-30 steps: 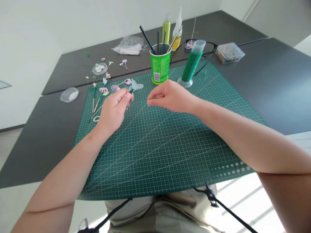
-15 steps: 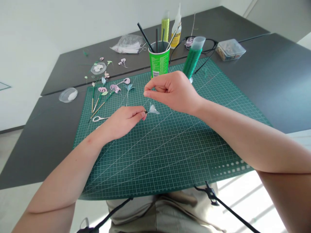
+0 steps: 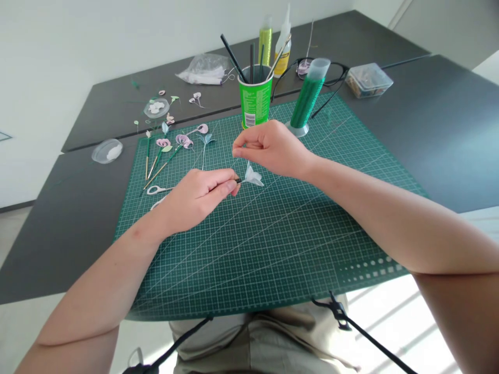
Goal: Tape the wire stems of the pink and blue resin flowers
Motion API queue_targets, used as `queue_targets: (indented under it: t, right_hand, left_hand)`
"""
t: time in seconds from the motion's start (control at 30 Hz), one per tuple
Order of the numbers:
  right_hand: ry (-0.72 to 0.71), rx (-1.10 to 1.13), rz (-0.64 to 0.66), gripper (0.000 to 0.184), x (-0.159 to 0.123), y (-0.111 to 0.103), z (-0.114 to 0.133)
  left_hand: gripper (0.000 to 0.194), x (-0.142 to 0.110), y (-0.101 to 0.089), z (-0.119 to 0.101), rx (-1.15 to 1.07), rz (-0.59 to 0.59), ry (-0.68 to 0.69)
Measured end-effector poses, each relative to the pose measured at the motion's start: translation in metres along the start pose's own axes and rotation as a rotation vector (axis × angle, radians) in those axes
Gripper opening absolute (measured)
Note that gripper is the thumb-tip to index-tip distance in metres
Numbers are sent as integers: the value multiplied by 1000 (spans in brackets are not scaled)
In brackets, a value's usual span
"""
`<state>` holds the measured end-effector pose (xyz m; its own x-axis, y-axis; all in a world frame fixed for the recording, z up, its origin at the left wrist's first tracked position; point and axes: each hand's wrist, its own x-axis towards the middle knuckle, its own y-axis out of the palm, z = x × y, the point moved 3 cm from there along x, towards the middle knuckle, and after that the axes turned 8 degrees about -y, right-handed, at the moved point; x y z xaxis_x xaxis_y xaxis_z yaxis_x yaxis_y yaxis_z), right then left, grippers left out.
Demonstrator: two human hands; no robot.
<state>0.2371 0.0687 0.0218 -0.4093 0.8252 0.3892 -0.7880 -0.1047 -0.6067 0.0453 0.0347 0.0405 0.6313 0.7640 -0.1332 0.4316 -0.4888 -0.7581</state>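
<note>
My left hand (image 3: pixel 198 197) is closed in a pinch on the dark stem of a small pale paper flower (image 3: pixel 253 176), held just above the green cutting mat (image 3: pixel 273 234). My right hand (image 3: pixel 271 148) hovers right above the flower, thumb and forefinger pinched together on something too fine to make out. Both hands are over the mat's middle, a little left of centre.
Finished pink and blue paper flowers on sticks (image 3: pixel 167 148) lie at the mat's left. Small scissors (image 3: pixel 158 190) lie beside my left wrist. A green cup of tools (image 3: pixel 255 98), a green wire spool (image 3: pixel 307 98), glue bottles (image 3: pixel 284 47), glasses and a plastic box (image 3: pixel 368 80) stand behind.
My left hand came from the flowers at the left down to the mat's middle, bringing the pale flower. My right hand rose, then dropped slightly to just above the flower.
</note>
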Motion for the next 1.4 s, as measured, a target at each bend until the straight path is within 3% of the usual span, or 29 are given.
queue_targets:
  t: [0.27, 0.47, 0.77, 0.97, 1.07, 1.23, 1.4]
  right_hand:
    - [-17, 20, 71, 16, -1, 6, -3]
    - [-125, -66, 108, 27, -8, 0, 11]
    - [-231, -322, 215, 36, -17, 9, 21]
    - [-382, -51, 173, 25, -20, -1, 34]
    - [-324, 159, 93, 25, -17, -8, 35]
    - [-100, 398, -124, 24, -10, -15, 24]
    - [3, 479, -174, 23, -7, -10, 9]
  left_hand:
    - [27, 1, -13, 14, -254, -269, -127]
    - [22, 9, -17, 26, -521, -305, -251]
    - [11, 10, -12, 28, -438, -355, -306]
    - [16, 9, -4, 33, -317, -305, -245]
    - [14, 8, 1, 31, -247, -269, -206]
    - [9, 6, 6, 23, -139, -187, -137]
    - [12, 5, 6, 17, -199, -129, -136]
